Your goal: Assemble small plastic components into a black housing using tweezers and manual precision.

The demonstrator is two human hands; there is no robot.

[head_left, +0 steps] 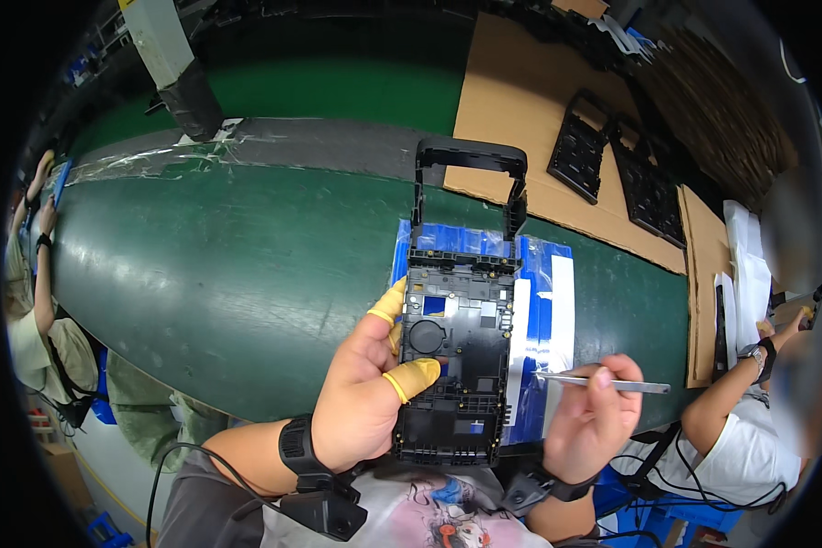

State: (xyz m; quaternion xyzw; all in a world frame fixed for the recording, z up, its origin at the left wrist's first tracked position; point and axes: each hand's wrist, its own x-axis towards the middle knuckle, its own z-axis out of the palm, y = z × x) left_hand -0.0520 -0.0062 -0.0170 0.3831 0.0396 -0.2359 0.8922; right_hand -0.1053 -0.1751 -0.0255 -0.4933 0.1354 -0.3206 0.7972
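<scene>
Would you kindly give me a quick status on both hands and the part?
Left hand grips black plastic frame by its edge. Right hand holds metal tweezers beside it. Blue tray underneath; nothing blocking.

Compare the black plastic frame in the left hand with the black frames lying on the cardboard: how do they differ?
The black plastic frame is held up by the left hand; the black frames on the brown cardboard sheet lie flat, untouched. The held frame shows blue patches and a round recess; the lying ones look plain black. Both are black, rectangular and gridded.

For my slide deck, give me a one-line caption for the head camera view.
Left hand with yellow finger cots holds a black device frame while right hand grips metal tweezers above a green conveyor belt.
</scene>
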